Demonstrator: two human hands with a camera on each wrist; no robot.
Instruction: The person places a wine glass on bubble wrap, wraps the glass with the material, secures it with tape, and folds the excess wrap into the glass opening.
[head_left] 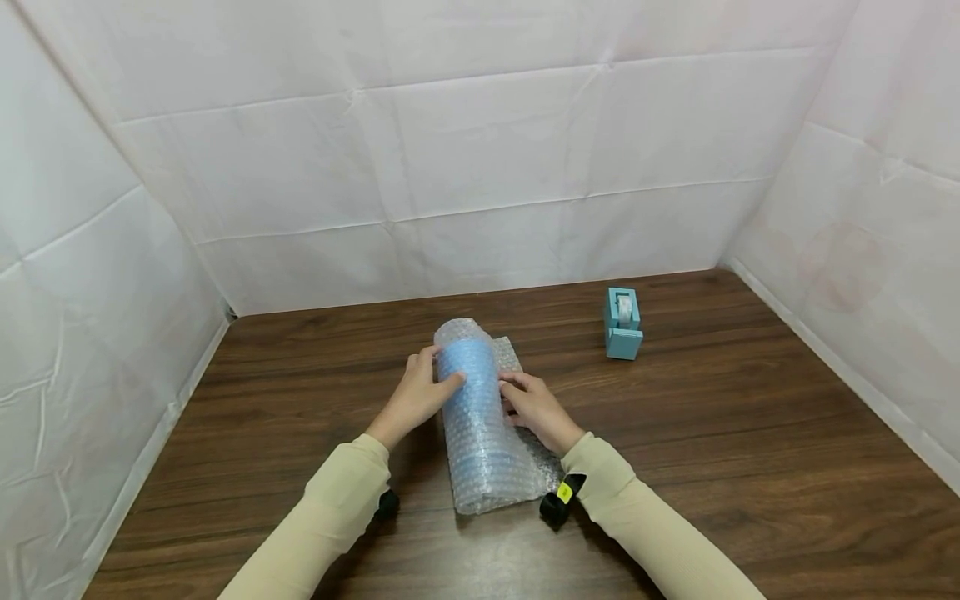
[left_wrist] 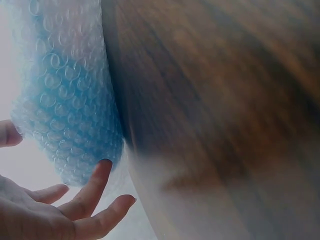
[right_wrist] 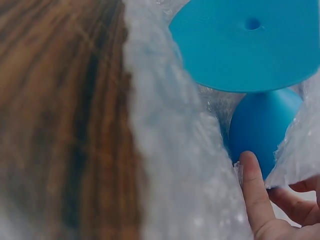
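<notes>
A tall roll of bubble wrap (head_left: 480, 433) lies on the table, wound around a blue object that shows through near its far end. In the right wrist view the blue object (right_wrist: 265, 130) has a flat round disc with a small hole and a bulging body; its kind is unclear. My left hand (head_left: 420, 392) rests against the roll's left side with spread fingers, thumb on top; one fingertip touches the bubbles (left_wrist: 75, 115). My right hand (head_left: 536, 408) is at the right side, thumb and fingers at a wrap edge, one finger reaching the blue body.
A teal tape dispenser (head_left: 623, 325) with a roll of clear tape stands at the back right of the dark wooden table (head_left: 720, 400). A loose flap of wrap (head_left: 543, 458) extends from under the roll. White sheeting (head_left: 480, 150) encloses the back and sides.
</notes>
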